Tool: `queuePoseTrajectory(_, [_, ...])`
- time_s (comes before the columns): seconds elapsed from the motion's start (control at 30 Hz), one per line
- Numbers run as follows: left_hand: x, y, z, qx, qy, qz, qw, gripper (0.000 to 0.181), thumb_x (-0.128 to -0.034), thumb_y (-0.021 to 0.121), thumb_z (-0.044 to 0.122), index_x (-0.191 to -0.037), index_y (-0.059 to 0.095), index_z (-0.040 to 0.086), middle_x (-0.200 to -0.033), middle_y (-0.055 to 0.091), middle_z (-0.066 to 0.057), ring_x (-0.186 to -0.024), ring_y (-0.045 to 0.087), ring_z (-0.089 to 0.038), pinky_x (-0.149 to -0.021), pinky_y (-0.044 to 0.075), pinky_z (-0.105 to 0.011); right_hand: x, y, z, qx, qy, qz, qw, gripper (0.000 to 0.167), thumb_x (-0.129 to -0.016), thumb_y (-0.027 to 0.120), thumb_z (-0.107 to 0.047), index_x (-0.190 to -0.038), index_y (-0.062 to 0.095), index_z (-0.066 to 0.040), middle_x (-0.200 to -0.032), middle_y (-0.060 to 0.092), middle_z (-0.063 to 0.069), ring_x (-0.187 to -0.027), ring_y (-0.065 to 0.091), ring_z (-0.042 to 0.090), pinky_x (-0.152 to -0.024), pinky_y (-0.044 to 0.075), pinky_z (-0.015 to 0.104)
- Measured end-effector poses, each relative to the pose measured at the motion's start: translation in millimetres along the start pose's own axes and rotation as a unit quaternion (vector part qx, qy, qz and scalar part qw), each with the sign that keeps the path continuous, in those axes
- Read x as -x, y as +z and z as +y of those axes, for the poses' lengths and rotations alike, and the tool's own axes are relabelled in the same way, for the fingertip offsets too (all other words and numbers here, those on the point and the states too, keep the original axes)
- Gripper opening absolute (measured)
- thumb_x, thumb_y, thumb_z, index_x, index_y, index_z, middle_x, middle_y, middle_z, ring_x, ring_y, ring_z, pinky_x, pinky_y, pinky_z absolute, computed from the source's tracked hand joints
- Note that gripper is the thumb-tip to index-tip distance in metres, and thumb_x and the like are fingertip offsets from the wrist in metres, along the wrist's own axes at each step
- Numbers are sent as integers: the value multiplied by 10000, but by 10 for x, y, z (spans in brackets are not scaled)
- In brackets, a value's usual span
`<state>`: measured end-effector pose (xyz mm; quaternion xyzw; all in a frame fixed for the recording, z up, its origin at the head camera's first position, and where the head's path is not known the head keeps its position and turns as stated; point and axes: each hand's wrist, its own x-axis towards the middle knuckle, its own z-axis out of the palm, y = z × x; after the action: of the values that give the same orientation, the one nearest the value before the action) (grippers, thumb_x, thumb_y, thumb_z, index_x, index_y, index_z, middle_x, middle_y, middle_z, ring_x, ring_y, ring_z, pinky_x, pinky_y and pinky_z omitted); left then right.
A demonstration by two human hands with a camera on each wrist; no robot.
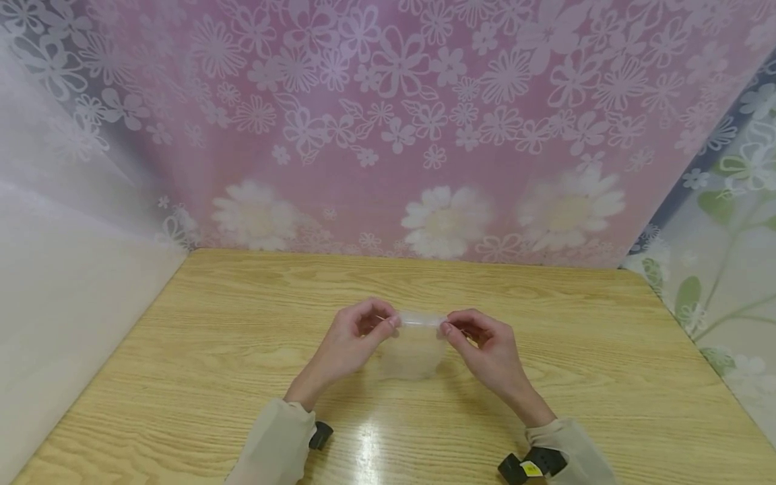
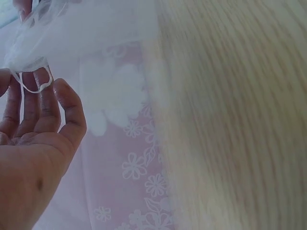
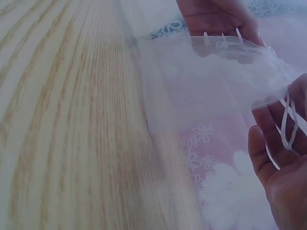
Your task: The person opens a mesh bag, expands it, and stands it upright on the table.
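Observation:
Between my two hands hangs a sheer white drawstring pouch (image 1: pixel 415 353), its gathered top edge stretched sideways. My left hand (image 1: pixel 356 337) pinches the top left corner with thumb and forefinger. At the top right corner my right hand (image 1: pixel 488 347) pinches the pouch in the same way. A white cord loop (image 2: pixel 36 88) dangles from the left corner over the fingers in the left wrist view. Another cord loop (image 3: pixel 286 124) hangs by the right fingers in the right wrist view. I see the pouch's see-through fabric (image 3: pixel 201 91) from the side there, with nothing visible inside.
Below the hands lies a wood-grain table (image 1: pixel 242 323). A pink flowered curtain (image 1: pixel 364 135) closes off its far edge, with pale cloth (image 1: pixel 73 256) at the left and leaf-patterned cloth (image 1: pixel 733 283) at the right. Each wrist wears a black strap (image 1: pixel 548 461).

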<state>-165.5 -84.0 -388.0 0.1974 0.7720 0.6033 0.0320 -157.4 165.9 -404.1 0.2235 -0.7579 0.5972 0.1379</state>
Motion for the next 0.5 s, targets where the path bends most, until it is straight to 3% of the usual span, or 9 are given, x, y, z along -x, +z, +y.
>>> queuePoseTrajectory(0.23, [-5,24,-7,-59,70,17,10000,91,-1029,629,183,-1076,675,120,-1024,742,-120,-947,725,-390,-738,536,-250,4,-4,-10,-153,-138,70,9998,115,-919,676,97,-996,717,21,-914,712,-59,-827,697,58,-750,594,185])
queuePoseTrajectory(0.5, [11,-8,1,-244,26,-96,9997,97,-1047,607,240,-1092,662,174,-1076,739,-121,-958,729,-313,-768,554,-281,5,-20,-11,-331,-288,124,9990,129,-905,670,127,-985,715,36,-928,710,-66,-840,693,66,-777,590,178])
